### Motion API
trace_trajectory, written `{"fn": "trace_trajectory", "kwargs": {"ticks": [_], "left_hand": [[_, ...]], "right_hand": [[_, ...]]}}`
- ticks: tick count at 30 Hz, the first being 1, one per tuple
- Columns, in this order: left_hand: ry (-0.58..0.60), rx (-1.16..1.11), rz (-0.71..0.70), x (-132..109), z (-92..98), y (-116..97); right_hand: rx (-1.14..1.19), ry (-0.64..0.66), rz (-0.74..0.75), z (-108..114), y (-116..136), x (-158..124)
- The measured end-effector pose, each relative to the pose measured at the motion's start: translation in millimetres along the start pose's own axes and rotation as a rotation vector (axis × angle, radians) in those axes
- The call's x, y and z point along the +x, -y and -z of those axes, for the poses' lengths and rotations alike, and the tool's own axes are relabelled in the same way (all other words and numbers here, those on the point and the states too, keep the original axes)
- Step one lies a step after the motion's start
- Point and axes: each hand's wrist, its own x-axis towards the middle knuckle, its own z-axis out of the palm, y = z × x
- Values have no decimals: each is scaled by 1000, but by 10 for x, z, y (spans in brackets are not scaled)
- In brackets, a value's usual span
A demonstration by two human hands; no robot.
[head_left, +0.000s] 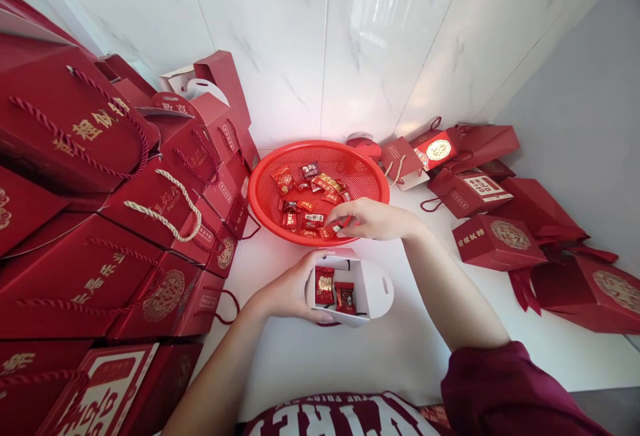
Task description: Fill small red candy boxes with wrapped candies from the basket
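Observation:
My left hand (295,293) is wrapped round the side of a small open gift box (367,286), its white inside facing up and its flap with a handle slot folded out to the right. Two red-wrapped candies (345,297) lie in the box. Over the near rim of a red plastic basket (257,193), my right hand (373,218) is closed, with a small red-wrapped candy (347,223) at its fingertips. Several more wrapped candies (307,204), mostly red with some gold and dark ones, lie loose in the basket.
Red gift boxes with rope handles (125,269) are stacked high along the left. More red boxes (495,243) lie across the right side of the white table (400,356). A marbled white wall (280,43) stands behind the basket.

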Motion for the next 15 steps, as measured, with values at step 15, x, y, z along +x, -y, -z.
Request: {"fn": "trace_trajectory", "kwargs": {"ticks": [15], "left_hand": [[7, -17, -44, 23, -17, 13]], "right_hand": [[401, -431, -83, -312, 219, -419]]}}
